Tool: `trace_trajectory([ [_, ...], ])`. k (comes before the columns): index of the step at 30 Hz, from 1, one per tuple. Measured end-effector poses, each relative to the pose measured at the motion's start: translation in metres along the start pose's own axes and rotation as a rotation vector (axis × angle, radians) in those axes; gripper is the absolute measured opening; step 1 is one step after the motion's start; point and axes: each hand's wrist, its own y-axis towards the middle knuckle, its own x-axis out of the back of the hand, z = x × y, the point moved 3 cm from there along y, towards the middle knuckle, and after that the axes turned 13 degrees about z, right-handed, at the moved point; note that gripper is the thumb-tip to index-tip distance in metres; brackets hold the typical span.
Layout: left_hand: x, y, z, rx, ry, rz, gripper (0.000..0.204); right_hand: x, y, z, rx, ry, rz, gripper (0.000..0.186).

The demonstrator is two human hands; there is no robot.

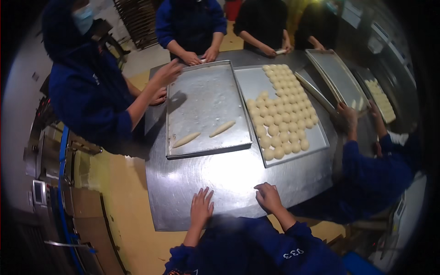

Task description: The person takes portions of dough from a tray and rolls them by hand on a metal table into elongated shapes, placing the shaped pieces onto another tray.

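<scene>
My left hand (201, 209) rests on the near edge of the steel table (183, 183), palm down, fingers spread and holding nothing. To its right, my right hand (268, 197) lies at the same edge with its fingers apart and nothing in them. Beyond my hands sits a large metal tray (201, 110) bearing two long tapered dough pieces, one on the left (186, 139) and one on the right (222, 129). Right beside that tray, a second tray (316, 145) carries many round dough balls (284, 110) packed in rows. Neither hand touches a tray or any dough.
Co-workers stand around the table. One at the left holds a hand (167, 75) over the large tray; two at the far side handle dough. At the right, a person grips a tilted tray (339, 78) near another tray of dough pieces (380, 101). Steel equipment (41, 192) stands at left.
</scene>
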Motion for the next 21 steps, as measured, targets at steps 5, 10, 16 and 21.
trace_trajectory([
  [5,-0.005,-0.009,-0.01,0.029,-0.046,0.038,0.051,-0.015,-0.032,-0.02,0.048,-0.118,-0.204,0.013],
  [10,-0.009,-0.009,-0.006,0.003,-0.001,-0.006,0.05,-0.012,-0.027,-0.011,0.026,-0.096,-0.242,0.01],
  [16,-0.009,-0.011,-0.007,0.017,0.007,-0.018,0.05,-0.01,-0.025,-0.01,-0.029,-0.092,-0.179,0.009],
  [21,-0.008,-0.01,-0.012,0.072,-0.006,-0.009,0.05,-0.006,-0.02,-0.017,0.004,-0.053,-0.123,0.013],
])
